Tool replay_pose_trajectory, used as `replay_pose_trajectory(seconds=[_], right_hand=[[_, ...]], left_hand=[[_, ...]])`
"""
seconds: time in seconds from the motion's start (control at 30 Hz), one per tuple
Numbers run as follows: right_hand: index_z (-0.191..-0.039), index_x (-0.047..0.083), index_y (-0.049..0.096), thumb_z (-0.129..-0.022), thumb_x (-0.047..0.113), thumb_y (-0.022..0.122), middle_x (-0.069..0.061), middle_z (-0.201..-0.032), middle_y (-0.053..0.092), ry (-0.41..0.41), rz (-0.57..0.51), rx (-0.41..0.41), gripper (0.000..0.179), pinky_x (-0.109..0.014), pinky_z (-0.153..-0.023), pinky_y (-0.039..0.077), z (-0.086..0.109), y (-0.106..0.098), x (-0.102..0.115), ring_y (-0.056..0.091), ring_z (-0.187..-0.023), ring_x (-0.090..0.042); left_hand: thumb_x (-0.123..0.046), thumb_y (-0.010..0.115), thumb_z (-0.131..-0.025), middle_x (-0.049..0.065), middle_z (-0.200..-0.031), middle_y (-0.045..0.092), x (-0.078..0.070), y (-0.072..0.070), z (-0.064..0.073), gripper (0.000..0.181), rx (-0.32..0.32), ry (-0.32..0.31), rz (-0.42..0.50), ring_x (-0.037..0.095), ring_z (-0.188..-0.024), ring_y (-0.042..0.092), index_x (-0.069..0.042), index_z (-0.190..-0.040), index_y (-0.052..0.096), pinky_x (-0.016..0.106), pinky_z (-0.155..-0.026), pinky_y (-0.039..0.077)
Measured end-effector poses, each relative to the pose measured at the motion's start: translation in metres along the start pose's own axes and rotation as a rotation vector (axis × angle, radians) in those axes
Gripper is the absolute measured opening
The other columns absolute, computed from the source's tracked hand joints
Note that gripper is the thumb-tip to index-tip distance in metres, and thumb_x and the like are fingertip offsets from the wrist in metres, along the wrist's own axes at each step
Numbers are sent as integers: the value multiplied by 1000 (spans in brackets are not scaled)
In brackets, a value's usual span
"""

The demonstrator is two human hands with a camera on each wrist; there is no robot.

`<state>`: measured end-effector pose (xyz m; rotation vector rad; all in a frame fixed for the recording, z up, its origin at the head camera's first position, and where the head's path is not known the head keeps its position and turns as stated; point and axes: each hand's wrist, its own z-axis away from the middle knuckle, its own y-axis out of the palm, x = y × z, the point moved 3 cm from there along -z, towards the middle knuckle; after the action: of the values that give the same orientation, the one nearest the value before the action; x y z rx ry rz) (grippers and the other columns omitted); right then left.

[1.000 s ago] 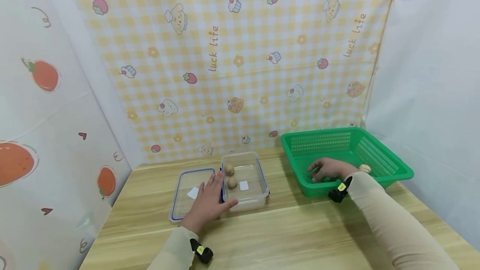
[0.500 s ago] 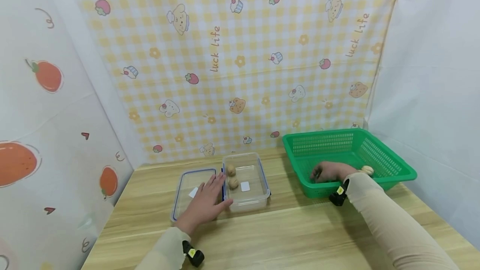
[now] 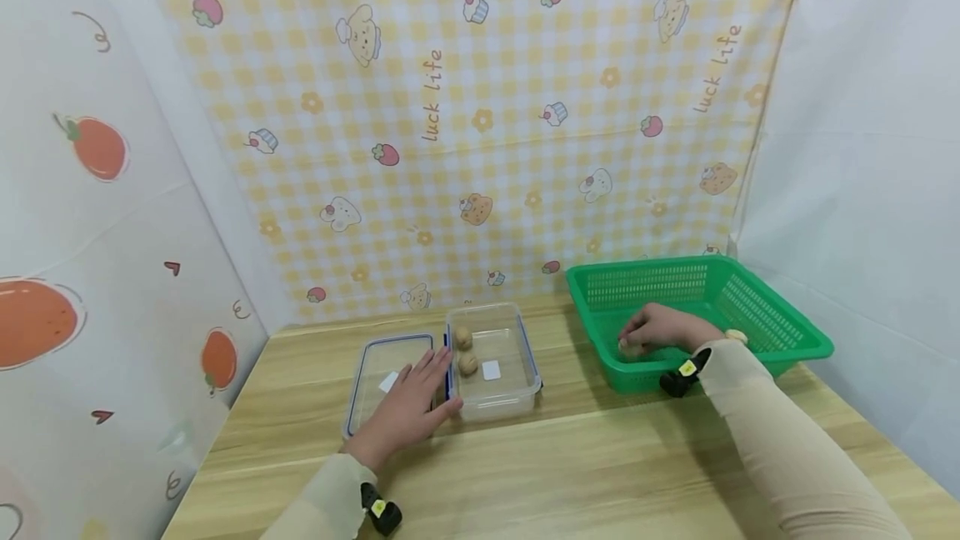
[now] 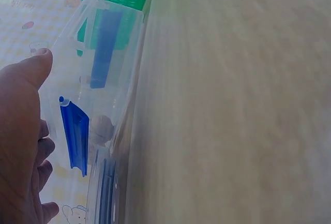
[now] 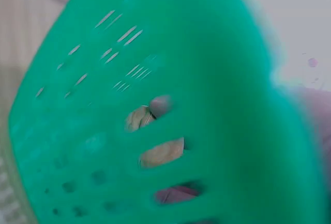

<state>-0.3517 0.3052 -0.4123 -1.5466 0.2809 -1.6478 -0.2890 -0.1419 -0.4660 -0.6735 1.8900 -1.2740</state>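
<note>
My right hand (image 3: 670, 327) is inside the green basket (image 3: 647, 270), pinching a walnut (image 3: 632, 349) between thumb and fingertips. Through the basket's slots in the right wrist view, parts of the walnut (image 5: 138, 118) and fingers show. The left hand (image 3: 408, 408) lies with spread, fairly straight fingers over the clear lid (image 3: 372, 365), fingertips at the left edge of a clear plastic box (image 3: 510, 397). Two walnuts (image 3: 468, 364) sit along that box's left side. In the left wrist view, the thumb is beside the box's blue latch (image 4: 76, 138).
Another walnut (image 3: 737, 336) is at the basket's right side, partly hidden by the right sleeve. The lid lies flat against the box's left. A white sticker (image 3: 491, 370) shows in the box. A patterned cloth (image 3: 510, 173) hangs behind the wooden table (image 3: 555, 473).
My right hand has closed its fingers and risen slightly, with a walnut now showing at the fingertips. The left hand has drawn back a little to the left.
</note>
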Motion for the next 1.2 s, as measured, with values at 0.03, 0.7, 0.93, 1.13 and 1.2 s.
replay_pose_trajectory(seconds=[0.03, 0.7, 0.93, 1.13, 1.2], right_hand=[[-121, -8, 69, -97, 20, 69, -10, -107, 73, 5, -16, -14, 37, -43, -83, 59, -1, -2, 2, 70, -89, -20], [-131, 1, 66, -99, 28, 68, -16, -124, 68, -153, -107, -248, 42, -52, -97, 51, -13, 19, 82, 65, -110, -30], [-127, 3, 70, -97, 27, 71, -12, -116, 71, -255, -118, -269, 39, -47, -90, 55, -26, 44, 117, 67, -101, -24], [-124, 5, 72, -96, 24, 71, -8, -107, 74, -285, -181, -268, 34, -43, -85, 57, -37, 68, 139, 69, -93, -20], [-123, 5, 72, -96, 23, 72, -7, -106, 74, -289, -222, -269, 33, -41, -85, 57, -43, 78, 142, 68, -93, -18]], left_hand=[[-58, 45, -103, 9, -167, 22, 1, 0, 0, 79, 1, -1, -7, 33, -154, 18, -8, -161, 26, 62, -120, 16], [-59, 43, -103, 9, -167, 21, 1, -2, -3, 79, 36, 7, -106, 32, -154, 19, -8, -161, 25, 61, -121, 13], [-57, 45, -103, 10, -166, 24, -2, -3, -2, 78, 20, 7, -95, 32, -153, 20, -7, -160, 27, 61, -121, 13], [-58, 44, -103, 10, -166, 25, -2, -2, -2, 78, 12, 13, -85, 32, -153, 21, -7, -160, 27, 61, -120, 16], [-57, 46, -103, 10, -166, 25, -1, -2, -2, 78, 7, 17, -82, 32, -153, 22, -6, -160, 28, 61, -120, 16]])
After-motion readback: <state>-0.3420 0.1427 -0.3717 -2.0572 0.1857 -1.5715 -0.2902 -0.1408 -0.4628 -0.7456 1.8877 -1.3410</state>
